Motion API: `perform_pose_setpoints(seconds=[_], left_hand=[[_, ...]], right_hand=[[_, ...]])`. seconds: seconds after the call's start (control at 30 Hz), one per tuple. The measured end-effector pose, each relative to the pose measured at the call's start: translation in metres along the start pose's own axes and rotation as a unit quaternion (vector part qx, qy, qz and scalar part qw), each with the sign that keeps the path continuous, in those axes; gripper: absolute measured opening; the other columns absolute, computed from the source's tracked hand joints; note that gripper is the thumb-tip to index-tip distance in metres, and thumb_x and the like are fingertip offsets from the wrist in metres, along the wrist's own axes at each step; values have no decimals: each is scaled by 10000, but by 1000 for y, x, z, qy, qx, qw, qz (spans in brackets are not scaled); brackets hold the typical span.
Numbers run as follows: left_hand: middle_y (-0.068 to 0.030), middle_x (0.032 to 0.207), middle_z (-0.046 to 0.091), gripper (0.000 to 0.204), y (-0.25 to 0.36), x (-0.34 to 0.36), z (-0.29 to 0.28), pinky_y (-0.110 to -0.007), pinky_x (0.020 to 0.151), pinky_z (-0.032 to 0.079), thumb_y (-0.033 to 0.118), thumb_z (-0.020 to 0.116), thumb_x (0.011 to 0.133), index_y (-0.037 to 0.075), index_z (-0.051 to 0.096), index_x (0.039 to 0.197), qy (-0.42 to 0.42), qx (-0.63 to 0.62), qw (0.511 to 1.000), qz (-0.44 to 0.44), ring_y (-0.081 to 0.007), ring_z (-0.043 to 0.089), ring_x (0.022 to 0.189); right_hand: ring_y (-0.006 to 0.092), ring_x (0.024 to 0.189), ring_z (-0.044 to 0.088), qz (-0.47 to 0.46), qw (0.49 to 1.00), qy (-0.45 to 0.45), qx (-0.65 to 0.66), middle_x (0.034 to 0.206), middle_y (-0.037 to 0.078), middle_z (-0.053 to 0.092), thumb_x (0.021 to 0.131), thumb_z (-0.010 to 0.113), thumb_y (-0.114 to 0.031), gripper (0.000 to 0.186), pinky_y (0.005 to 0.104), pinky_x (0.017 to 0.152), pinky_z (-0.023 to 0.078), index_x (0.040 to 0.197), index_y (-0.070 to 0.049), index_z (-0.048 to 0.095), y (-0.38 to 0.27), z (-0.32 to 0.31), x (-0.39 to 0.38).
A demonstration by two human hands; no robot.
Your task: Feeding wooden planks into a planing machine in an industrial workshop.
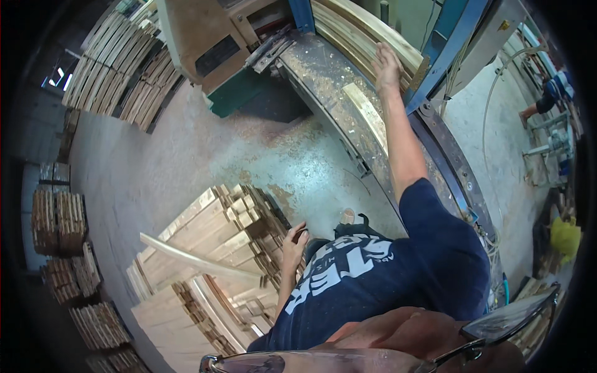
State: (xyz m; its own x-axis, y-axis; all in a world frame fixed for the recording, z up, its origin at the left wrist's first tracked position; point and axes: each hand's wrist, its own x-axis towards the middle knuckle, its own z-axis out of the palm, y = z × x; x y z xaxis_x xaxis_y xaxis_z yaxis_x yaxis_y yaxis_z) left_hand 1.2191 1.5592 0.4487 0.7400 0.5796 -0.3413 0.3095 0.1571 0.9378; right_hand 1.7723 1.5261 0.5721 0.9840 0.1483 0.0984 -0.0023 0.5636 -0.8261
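Note:
My right arm reaches forward over a dusty machine table [311, 59]. My right hand [388, 67] is open, its fingers stretched out beside the long wooden boards [364, 28] that stand on edge there. Whether the palm presses on them, I cannot tell. A short loose wooden strip [367, 115] lies on the table near my right forearm. Low at my side, my left hand [295, 244] holds nothing, with its fingers loosely bent and apart. It is nearest to a big stack of wooden boards [193, 236], across which one long narrow board [199, 260] lies at a slant.
A blue upright machine frame [448, 46] stands right of the boards. Beyond the table's left edge is a tan and green machine housing [205, 56]. More board stacks [118, 68] stand at the far left. Another person [553, 93] is at the far right.

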Motion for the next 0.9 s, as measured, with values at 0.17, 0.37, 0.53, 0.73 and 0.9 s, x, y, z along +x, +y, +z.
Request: perform_pose_setpoints(seconds=[0.17,0.37,0.53,0.73,0.9], left_hand=[[-124,1170,701,440,-31,-91,5,-301,946,501,160,697,939,-4,606,1337,148,-40,988,-15,-174,650,1064],[-177,994,720,270,-64,-213,33,-344,778,637,41,660,957,-77,602,1193,261,-262,929,-19,-262,734,889],[-192,1012,698,254,-94,-345,68,-374,810,632,34,664,955,-74,587,1171,319,-387,864,45,-267,730,906],[-106,1089,653,333,-163,-489,106,-378,883,596,87,636,989,13,520,1292,521,-526,649,174,-223,674,978],[-123,1211,603,396,-201,-586,156,-401,990,516,99,577,1020,20,444,1384,657,-506,507,234,-250,604,1132]], right_hand=[[157,911,596,-52,996,34,-66,1071,54,611,872,649,-90,297,329,735,516,1162,-63,593,11,41,-89],[154,780,675,161,937,-309,-25,1024,86,679,914,647,-92,321,294,664,564,1211,26,618,55,23,-366],[189,849,711,315,764,-562,-40,1038,108,701,933,639,-58,304,321,719,591,1228,12,616,33,-55,-578],[131,845,666,408,466,-781,-81,1012,57,681,921,623,-44,253,273,748,561,1166,12,657,-51,-112,-769],[109,912,626,324,271,-906,7,995,17,664,924,626,-61,253,271,839,523,1169,-7,655,-63,-153,-869]])
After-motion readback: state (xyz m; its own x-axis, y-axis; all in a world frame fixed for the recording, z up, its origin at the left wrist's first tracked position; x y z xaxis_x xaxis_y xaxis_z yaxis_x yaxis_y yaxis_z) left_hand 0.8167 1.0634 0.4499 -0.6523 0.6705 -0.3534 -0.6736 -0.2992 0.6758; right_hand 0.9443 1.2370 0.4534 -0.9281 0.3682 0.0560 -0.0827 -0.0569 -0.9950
